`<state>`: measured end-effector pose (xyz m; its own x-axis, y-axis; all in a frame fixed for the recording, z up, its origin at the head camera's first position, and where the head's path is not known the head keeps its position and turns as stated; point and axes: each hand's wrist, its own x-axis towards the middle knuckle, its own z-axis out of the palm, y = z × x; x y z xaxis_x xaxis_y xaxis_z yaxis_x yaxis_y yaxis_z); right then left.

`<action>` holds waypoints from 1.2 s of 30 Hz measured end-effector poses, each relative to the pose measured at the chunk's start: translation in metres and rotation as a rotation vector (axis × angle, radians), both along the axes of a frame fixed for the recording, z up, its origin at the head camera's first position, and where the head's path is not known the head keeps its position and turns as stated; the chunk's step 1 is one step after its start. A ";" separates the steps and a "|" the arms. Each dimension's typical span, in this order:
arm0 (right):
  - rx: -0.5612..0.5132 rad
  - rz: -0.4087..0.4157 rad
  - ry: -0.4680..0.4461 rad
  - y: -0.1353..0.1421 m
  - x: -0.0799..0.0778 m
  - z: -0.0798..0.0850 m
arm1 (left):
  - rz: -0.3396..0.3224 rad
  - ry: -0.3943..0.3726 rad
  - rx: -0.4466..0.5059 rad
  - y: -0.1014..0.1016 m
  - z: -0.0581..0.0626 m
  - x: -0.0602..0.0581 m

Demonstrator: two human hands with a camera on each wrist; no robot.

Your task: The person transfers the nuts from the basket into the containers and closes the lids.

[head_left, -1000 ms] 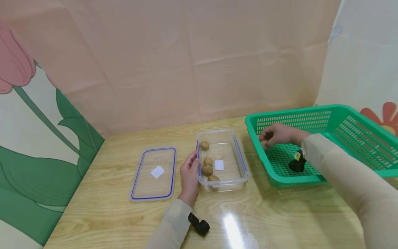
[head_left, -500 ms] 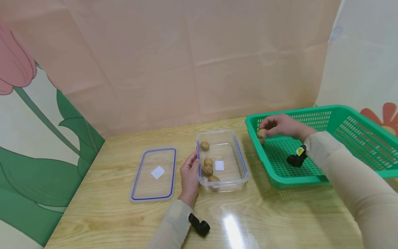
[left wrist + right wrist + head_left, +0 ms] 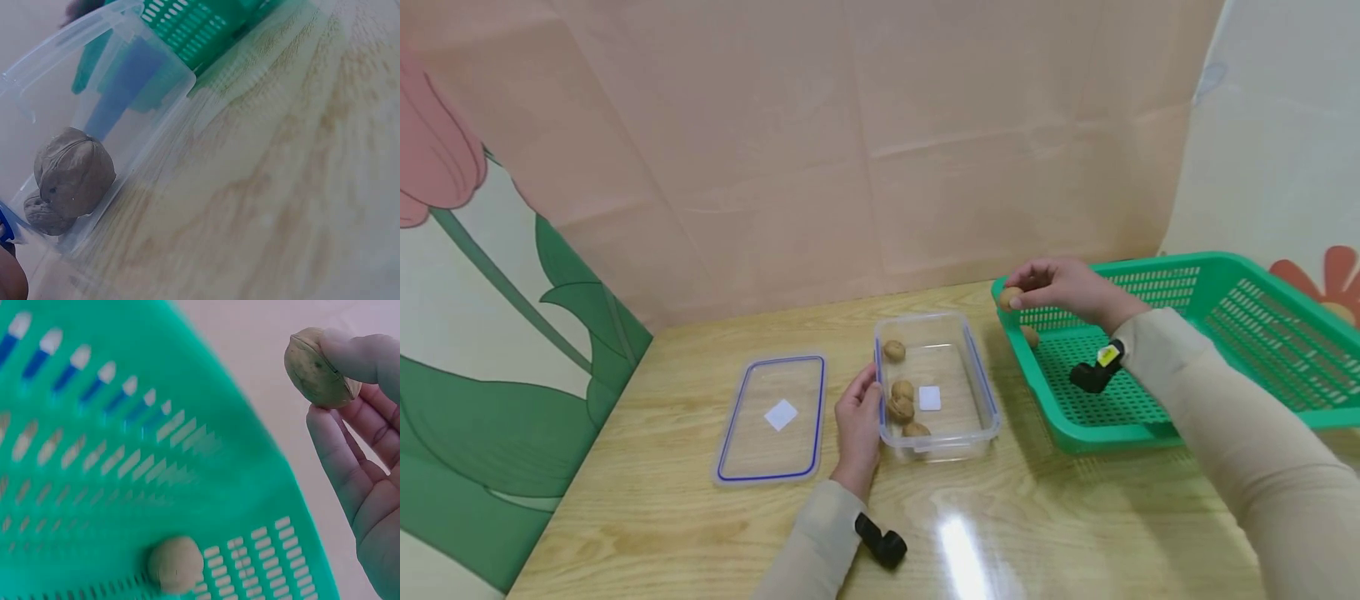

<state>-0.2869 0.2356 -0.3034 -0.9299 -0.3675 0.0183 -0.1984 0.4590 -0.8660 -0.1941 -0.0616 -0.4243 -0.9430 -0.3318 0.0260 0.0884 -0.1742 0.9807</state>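
Observation:
My right hand (image 3: 1071, 287) pinches a walnut (image 3: 317, 367) between thumb and fingertips, at the left rim of the green plastic basket (image 3: 1120, 435). A second walnut (image 3: 176, 565) lies below it in the basket, against the left wall. My left hand (image 3: 856, 425) holds the left side of a clear food container (image 3: 958, 437), thumb and fingertips at its edge. Several walnuts lie inside along that left side, among them a large walnut (image 3: 75, 172). One walnut (image 3: 893, 350) sits apart towards the container's back corner.
A clear lid (image 3: 748, 417) with a blue seal lies flat on the wooden table (image 3: 647, 508), left of my left hand. The basket stands right of the container, a narrow gap between them. A pink-covered wall (image 3: 760, 167) rises behind the table.
My right hand has lifted the walnut from the basket's inside and carried it up and left to the rim, uncovering the other walnut. My left hand and the container have stayed in place.

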 end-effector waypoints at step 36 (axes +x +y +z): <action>0.014 0.211 -0.090 -0.135 0.011 -0.017 | -0.016 0.008 0.010 0.001 0.000 -0.002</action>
